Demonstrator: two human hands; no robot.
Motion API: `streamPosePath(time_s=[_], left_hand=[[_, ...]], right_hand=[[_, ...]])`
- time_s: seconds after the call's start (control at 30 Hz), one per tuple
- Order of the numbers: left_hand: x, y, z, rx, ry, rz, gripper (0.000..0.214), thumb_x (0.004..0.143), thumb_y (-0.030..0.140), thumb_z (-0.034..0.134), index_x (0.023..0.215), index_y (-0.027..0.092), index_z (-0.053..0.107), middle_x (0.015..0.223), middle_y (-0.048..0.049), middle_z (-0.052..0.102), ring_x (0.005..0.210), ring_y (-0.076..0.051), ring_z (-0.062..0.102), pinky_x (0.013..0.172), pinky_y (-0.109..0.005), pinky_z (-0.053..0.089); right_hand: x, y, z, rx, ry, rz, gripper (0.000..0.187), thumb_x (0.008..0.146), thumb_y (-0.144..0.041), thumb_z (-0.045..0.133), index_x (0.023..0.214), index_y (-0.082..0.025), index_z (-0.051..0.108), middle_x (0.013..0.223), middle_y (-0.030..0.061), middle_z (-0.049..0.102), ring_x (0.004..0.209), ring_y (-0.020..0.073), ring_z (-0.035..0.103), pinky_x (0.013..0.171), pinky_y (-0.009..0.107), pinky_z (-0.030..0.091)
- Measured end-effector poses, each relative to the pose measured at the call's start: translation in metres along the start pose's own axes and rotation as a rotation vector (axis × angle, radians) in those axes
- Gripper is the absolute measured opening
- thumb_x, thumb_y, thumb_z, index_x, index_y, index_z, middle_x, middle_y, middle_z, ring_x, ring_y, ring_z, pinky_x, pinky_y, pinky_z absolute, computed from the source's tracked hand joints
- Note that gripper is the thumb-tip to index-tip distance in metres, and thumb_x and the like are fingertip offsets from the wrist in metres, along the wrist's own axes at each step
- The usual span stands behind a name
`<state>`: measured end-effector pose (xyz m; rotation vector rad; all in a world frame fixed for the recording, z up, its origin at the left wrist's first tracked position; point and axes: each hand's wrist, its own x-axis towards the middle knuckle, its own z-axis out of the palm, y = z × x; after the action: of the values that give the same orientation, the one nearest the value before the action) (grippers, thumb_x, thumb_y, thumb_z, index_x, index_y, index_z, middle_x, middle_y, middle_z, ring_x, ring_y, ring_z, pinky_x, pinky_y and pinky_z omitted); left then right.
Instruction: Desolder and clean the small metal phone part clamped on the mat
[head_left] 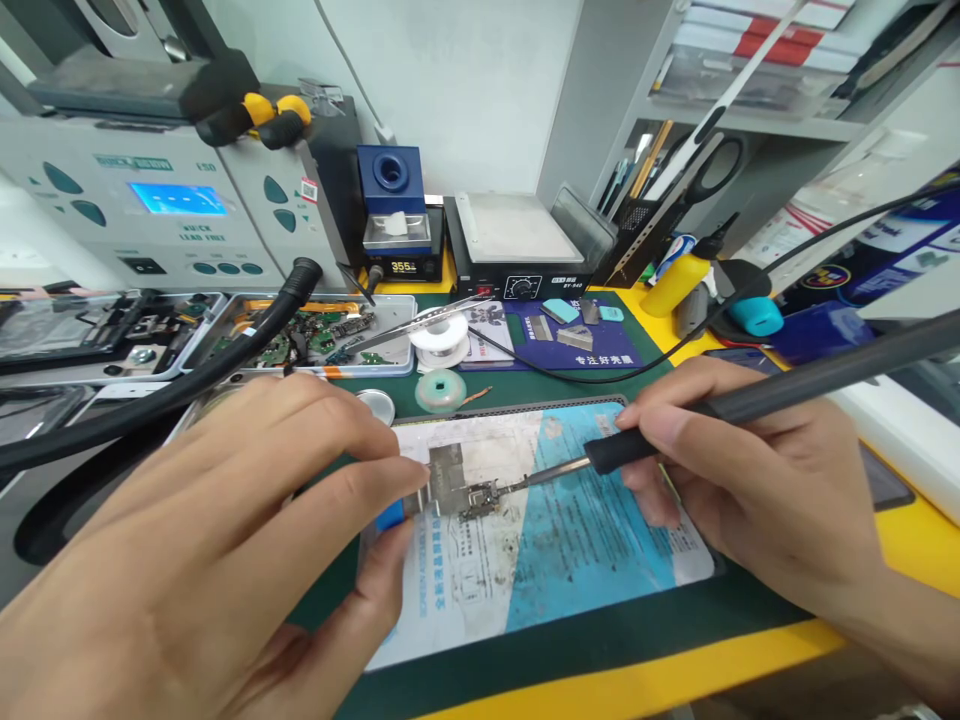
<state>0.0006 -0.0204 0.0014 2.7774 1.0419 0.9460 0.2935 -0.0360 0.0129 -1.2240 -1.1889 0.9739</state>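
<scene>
My left hand point(247, 530) pinches a small metal holder point(448, 478) with a blue end between thumb and fingertips. At the holder's right side is a small, dark circuit board point(480, 498), low over a printed white-and-blue mat point(592, 560). My right hand point(757, 490) is closed around a black-gripped soldering iron point(622, 448), held like a pen. The iron's thin metal tip points left and meets the board's right end, as far as I can see. Whether the holder rests on the mat or is lifted, I cannot tell.
A solder spool point(441, 335) and a green-rimmed braid reel point(440, 391) stand behind the mat. Farther back are a soldering station point(172, 205), an iron stand point(390, 175) and a heating plate point(517, 225). A black hose point(255, 345) crosses the left; a yellow bottle point(677, 285) stands right.
</scene>
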Motion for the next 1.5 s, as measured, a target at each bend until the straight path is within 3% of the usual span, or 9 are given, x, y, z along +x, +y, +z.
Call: streamPosePath(time_s=[0.3,0.5,1.0,1.17,1.3,1.5], left_hand=[[0.003,-0.002,0.002,-0.008,0.004,0.005,0.022,0.093,0.026,0.068,0.113,0.032,0.074,0.112,-0.0041,0.07,0.108,-0.027,0.066,0.096,-0.053,0.053],[-0.006,-0.001,0.002,-0.007,0.037,0.003,0.02,0.093,0.027,0.068,0.112,0.033,0.074,0.111,-0.0037,0.07,0.106,-0.027,0.066,0.094,-0.054,0.053],[-0.001,-0.003,0.003,-0.004,0.024,0.014,0.022,0.093,0.025,0.069,0.113,0.032,0.074,0.109,-0.0042,0.071,0.103,-0.026,0.067,0.09,-0.052,0.057],[-0.005,-0.011,0.003,-0.063,0.118,0.088,0.024,0.079,0.034,0.081,0.103,0.037,0.074,0.098,-0.0045,0.068,0.1,-0.031,0.068,0.077,-0.049,0.065],[-0.009,-0.019,0.007,-0.082,0.164,0.141,0.028,0.073,0.036,0.085,0.099,0.037,0.075,0.093,-0.0044,0.066,0.099,-0.031,0.068,0.077,-0.049,0.067],[-0.004,-0.01,0.005,-0.043,0.135,0.098,0.025,0.082,0.036,0.079,0.106,0.037,0.075,0.098,-0.0037,0.067,0.1,-0.03,0.067,0.081,-0.051,0.063]], right_hand=[[0.0,-0.001,0.0,-0.035,0.006,-0.013,0.014,0.083,-0.027,0.084,0.07,-0.025,0.082,0.05,0.0007,0.069,0.032,0.0163,0.059,0.029,0.022,0.044],[0.0,0.0,0.0,-0.026,0.018,-0.006,0.015,0.084,-0.028,0.083,0.069,-0.026,0.081,0.052,0.0003,0.068,0.032,0.0163,0.059,0.029,0.022,0.044],[-0.001,0.0,0.0,-0.03,0.023,-0.011,0.016,0.086,-0.027,0.082,0.07,-0.025,0.081,0.05,-0.0006,0.069,0.031,0.0156,0.059,0.028,0.02,0.044],[-0.001,0.003,-0.001,-0.054,0.004,-0.027,0.017,0.088,-0.028,0.082,0.072,-0.027,0.08,0.052,-0.0016,0.07,0.032,0.0143,0.058,0.029,0.02,0.045],[-0.002,0.004,-0.002,-0.039,-0.008,-0.039,0.017,0.089,-0.03,0.083,0.073,-0.027,0.08,0.052,-0.0024,0.07,0.032,0.0138,0.058,0.029,0.019,0.046],[-0.001,0.003,0.001,0.005,-0.019,-0.028,0.017,0.09,-0.03,0.083,0.074,-0.026,0.081,0.052,-0.0017,0.07,0.032,0.0129,0.058,0.03,0.018,0.048]])
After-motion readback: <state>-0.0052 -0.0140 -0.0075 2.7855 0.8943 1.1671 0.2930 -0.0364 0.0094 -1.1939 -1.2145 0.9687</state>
